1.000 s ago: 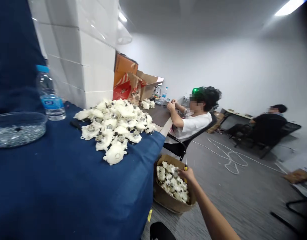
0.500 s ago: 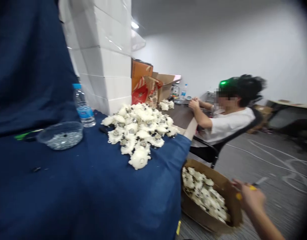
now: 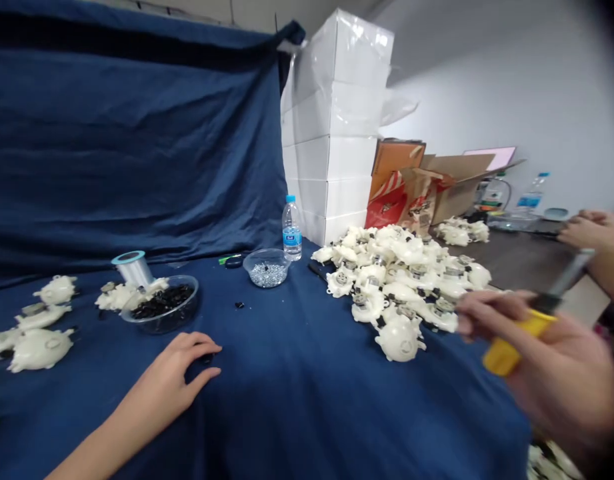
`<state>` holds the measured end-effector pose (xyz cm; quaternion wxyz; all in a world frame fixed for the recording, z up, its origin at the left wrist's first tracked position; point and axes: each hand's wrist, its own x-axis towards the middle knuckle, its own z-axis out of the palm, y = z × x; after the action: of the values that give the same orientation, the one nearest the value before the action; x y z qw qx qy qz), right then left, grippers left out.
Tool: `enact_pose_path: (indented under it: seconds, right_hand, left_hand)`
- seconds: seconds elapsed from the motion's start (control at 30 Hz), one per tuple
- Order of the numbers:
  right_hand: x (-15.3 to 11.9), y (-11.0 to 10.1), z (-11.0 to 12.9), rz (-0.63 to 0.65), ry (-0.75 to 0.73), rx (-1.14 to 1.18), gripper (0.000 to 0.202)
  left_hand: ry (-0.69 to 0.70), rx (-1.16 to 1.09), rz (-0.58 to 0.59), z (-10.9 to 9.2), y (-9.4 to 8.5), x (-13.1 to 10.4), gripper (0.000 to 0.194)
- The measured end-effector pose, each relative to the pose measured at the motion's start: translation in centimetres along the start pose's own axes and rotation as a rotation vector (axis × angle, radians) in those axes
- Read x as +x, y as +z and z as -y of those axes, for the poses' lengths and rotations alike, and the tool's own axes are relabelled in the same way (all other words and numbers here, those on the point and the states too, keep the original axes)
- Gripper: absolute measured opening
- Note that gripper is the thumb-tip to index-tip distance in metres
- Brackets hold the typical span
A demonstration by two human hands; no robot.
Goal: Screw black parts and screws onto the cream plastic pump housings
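My right hand point(image 3: 551, 353), at the right, is wrapped round the yellow handle of a tool point(image 3: 509, 343) whose metal blade points up and right. To its left a large heap of cream plastic parts point(image 3: 397, 273) lies on the blue cloth point(image 3: 287, 400). My left hand point(image 3: 181, 367) rests low over the cloth at the left, thumb and fingers apart, with a small dark spot between them too unclear to name. Just behind it stands a clear bowl of black pieces point(image 3: 164, 303). Another clear bowl point(image 3: 267, 268) holds small metal screws.
Wire spool point(image 3: 134, 269) and more cream parts point(image 3: 41, 348) at the left. A water bottle point(image 3: 292, 230) stands before stacked white boxes point(image 3: 331, 160). Open cartons point(image 3: 457, 187) are behind the heap. Another person's hands point(image 3: 594, 230) are at the far right.
The view has swung left, bringing my left hand, the spool and the black pieces into sight. My right hand, still holding the tool, has risen from beside the floor carton to table height.
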<state>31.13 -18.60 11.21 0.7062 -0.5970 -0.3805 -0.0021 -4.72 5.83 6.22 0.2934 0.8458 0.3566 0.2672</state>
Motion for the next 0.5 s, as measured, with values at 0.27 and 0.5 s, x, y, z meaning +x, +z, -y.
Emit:
enact_pose_path:
  seconds: [0.27, 0.5]
  right_hand:
    - [-0.2, 5.6, 1.8, 0.269, 0.057, 0.109, 0.031]
    - [-1.2, 9.5, 2.3, 0.465, 0.116, 0.019, 0.028]
  left_hand:
    - [0.120, -0.066, -0.094, 1.3, 0.9, 0.1, 0.007]
    - [-0.258, -0.729, -0.077, 0.9, 2.9, -0.2, 0.034]
